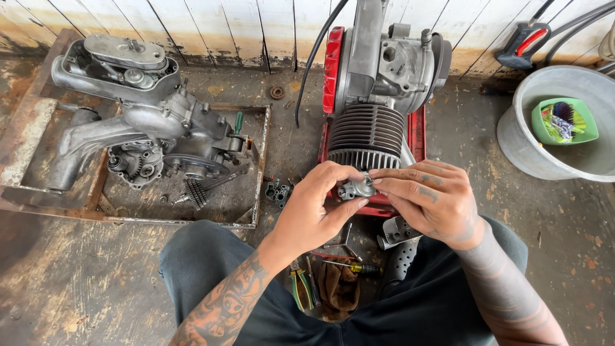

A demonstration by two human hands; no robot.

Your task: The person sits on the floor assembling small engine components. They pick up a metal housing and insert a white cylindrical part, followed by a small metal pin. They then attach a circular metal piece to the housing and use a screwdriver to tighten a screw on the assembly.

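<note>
My left hand (315,206) and my right hand (428,198) meet over my lap, and both pinch a small grey cast-metal part (357,188) between the fingertips. Just beyond the hands stands an engine with a black finned cylinder (366,138) on a red stand (417,131). Below the hands, on the floor between my knees, lie pliers with green and yellow grips (300,287), a screwdriver (351,266), a brown rag (338,289) and a perforated metal cover (402,256).
A second, partly stripped engine (144,122) rests in a shallow metal tray (261,168) at the left. A small dark carburettor-like part (278,191) lies beside the tray. A grey bucket (512,138) holding a green tub (565,122) stands at the right. White plank wall behind.
</note>
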